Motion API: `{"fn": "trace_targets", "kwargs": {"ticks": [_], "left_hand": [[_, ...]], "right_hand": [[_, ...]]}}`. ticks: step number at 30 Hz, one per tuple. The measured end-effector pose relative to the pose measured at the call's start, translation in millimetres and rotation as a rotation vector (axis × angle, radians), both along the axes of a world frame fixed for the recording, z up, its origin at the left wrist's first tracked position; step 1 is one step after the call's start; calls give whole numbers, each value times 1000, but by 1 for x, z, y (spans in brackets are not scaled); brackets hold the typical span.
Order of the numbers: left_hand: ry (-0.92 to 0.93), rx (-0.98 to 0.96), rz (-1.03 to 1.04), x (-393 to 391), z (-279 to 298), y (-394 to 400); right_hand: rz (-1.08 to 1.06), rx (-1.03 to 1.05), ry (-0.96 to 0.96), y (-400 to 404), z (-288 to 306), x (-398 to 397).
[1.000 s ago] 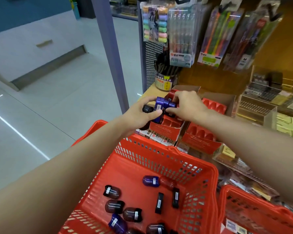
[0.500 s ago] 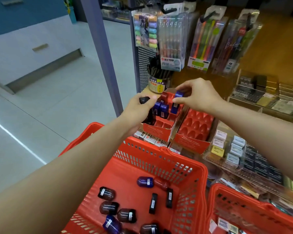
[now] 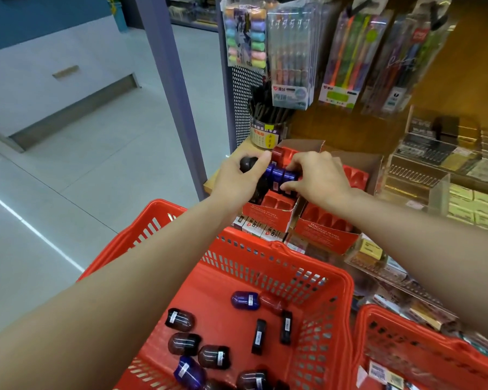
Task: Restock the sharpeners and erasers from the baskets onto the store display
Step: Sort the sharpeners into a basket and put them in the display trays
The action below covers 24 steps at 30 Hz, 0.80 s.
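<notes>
Nearest, loose sharpeners (image 3: 241,300) lie in the red basket (image 3: 276,246), well below both hands. Beyond its rim, the left hand (image 3: 237,178) is closed on a dark sharpener (image 3: 247,163); the right hand (image 3: 317,178) pinches a blue sharpener (image 3: 282,174), long axis crosswise, directly over the tray (image 3: 276,202). The right hand is judged nearer the empty slots.

At frame centre, the left hand (image 3: 237,178) grips a dark sharpener (image 3: 248,164) while the right hand (image 3: 319,178) pinches blue sharpeners (image 3: 279,173) over a red display box (image 3: 268,215). Below, a red basket (image 3: 307,266) holds loose sharpeners and black erasers (image 3: 259,336).
</notes>
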<state>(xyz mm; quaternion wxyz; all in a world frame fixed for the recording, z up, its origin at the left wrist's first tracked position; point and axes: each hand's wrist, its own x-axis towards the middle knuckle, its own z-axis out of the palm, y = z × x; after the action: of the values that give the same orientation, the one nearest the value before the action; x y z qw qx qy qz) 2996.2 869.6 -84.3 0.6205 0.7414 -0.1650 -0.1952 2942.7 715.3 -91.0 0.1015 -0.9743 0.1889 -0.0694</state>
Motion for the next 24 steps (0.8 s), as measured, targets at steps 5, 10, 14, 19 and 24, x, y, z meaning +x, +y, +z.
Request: {"fn": "trace_targets", "kwargs": {"ticks": [5,10,14,19,24], "left_hand": [[-37,-11,5,0,0,-5],[80,14,-15,-2,3,-8],[222,92,-109,-1,6,-5],[-36,195,-104,13,5,14],[-468,563,-319,23,-19,26]], "right_hand": [[212,267,-173,4,37,-9],[304,466,-150,27,43,-21],[261,540,-146,29,31,-19],[89,885,-155,10,31,-16],[29,786,-120,3,31,-15]]}}
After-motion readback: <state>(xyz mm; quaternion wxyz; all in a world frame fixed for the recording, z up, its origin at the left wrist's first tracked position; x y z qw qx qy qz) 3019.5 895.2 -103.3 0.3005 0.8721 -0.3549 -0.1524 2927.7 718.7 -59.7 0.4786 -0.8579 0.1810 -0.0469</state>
